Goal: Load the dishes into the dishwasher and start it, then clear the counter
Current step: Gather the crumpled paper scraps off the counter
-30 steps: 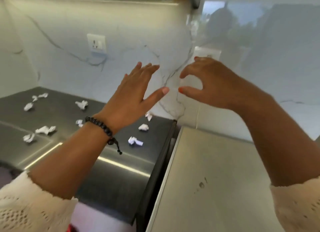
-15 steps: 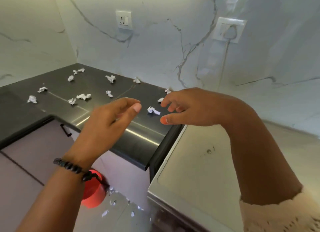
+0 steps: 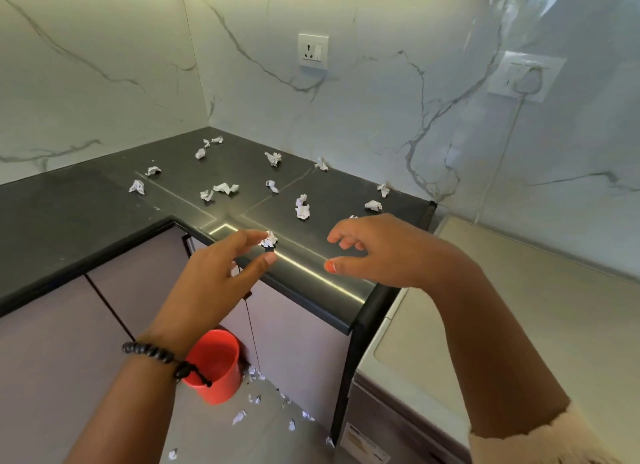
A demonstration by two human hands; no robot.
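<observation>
Many crumpled white paper scraps [image 3: 302, 210] litter the glossy black counter [image 3: 86, 203]; both hands, left hand [image 3: 221, 273] and right hand [image 3: 377, 252], hover loosely spread, holding nothing. Best to sweep them edgeward into the red plastic bin [image 3: 216, 366].

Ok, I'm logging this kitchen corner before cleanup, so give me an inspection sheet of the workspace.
Surface: black countertop, L-shaped, glossy.
Job's things: crumpled paper scraps scattered across it; one paper scrap at the left fingertips.
Clutter: more scraps on the floor beside a red bin.
Grippers: left hand and right hand open, empty.
Cables: white cord hanging from the right wall socket.
Surroundings: marble backsplash, beige appliance top.
</observation>
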